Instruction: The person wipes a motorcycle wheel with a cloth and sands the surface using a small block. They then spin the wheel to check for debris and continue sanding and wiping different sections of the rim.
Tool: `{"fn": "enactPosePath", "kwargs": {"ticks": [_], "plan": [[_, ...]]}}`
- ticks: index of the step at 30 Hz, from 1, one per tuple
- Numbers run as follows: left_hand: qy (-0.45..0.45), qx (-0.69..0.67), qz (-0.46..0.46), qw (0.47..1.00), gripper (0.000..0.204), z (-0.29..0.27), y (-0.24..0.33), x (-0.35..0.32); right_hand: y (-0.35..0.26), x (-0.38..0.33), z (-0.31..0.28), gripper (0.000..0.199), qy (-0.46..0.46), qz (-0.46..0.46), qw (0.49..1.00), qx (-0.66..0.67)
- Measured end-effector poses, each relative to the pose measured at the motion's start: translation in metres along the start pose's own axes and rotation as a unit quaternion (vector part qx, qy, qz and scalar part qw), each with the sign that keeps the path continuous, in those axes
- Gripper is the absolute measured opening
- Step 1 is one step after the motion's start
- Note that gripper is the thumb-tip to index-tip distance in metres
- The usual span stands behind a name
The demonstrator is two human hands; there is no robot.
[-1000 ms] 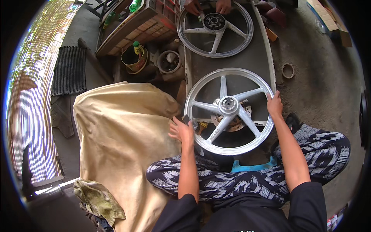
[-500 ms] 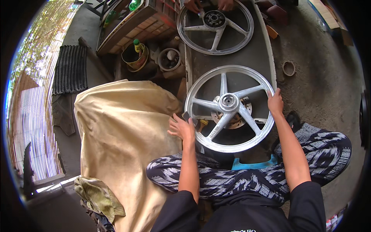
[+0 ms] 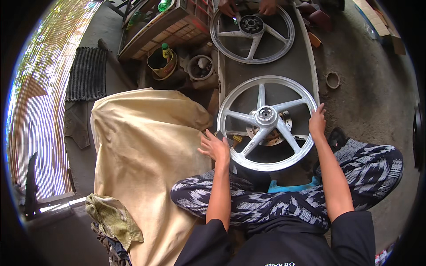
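A silver five-spoke motorcycle wheel (image 3: 254, 166) lies nearly flat in front of me, over the near end of a low bench. My right hand (image 3: 317, 122) has its fingers curled round the right side of the rim. At the lower left of the rim, my left hand (image 3: 216, 147) has its fingers spread, pointing away from the wheel. A small dark piece (image 3: 225, 137) sits between that thumb and the rim; whether the hand grips it is unclear. Through the spokes show a perforated brake disc (image 3: 286, 126) and, beside the rim, a small yellow object (image 3: 237, 140).
Across the bench (image 3: 284, 66), another person's hands (image 3: 247, 6) rest at a second wheel (image 3: 255, 46). A tan cover (image 3: 146, 146) drapes something large at left. Behind it stand a bucket (image 3: 162, 71) and a bowl (image 3: 200, 67). A metal ring (image 3: 332, 80) lies on the floor at right.
The view has shifted slightly, so most things sit a little farther right. My right hand still holds the rim, and the left hand stays spread beside it.
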State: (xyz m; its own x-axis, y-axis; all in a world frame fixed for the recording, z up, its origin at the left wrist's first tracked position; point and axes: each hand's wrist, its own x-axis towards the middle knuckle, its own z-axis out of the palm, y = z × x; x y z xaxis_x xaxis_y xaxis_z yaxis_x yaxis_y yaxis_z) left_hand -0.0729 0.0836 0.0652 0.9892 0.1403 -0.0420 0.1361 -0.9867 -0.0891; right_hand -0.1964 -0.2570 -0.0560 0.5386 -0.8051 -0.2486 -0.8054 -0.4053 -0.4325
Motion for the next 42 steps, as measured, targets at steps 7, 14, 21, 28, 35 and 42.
{"fn": "enactPosePath", "kwargs": {"ticks": [7, 14, 21, 28, 35, 42], "plan": [[-0.005, -0.029, 0.004, 1.000, 0.080, 0.024, 0.000, 0.060, -0.004, -0.047, 0.001, 0.052, 0.038, 0.006, 0.995, 0.090], [0.017, 0.002, 0.005, 1.000, 0.079, 0.036, -0.002, 0.044, -0.022, -0.089, -0.018, 0.043, 0.043, 0.079, 0.987, 0.130], [-0.014, -0.041, -0.002, 0.999, 0.077, 0.020, -0.012, 0.046, -0.022, -0.087, -0.013, 0.042, 0.030, 0.075, 0.982, 0.173], [0.049, -0.055, 0.010, 0.997, 0.061, 0.023, -0.009, 0.039, -0.013, -0.087, -0.012, 0.040, 0.063, 0.048, 0.974, 0.212], [0.049, 0.009, 0.101, 0.994, 0.047, 0.033, -0.001, 0.072, -0.009, -0.093, -0.009, 0.038, 0.080, 0.032, 0.964, 0.253], [0.065, 0.005, 0.101, 0.993, 0.046, 0.035, 0.005, 0.079, -0.010, -0.095, -0.016, 0.037, 0.081, 0.048, 0.959, 0.268]]}}
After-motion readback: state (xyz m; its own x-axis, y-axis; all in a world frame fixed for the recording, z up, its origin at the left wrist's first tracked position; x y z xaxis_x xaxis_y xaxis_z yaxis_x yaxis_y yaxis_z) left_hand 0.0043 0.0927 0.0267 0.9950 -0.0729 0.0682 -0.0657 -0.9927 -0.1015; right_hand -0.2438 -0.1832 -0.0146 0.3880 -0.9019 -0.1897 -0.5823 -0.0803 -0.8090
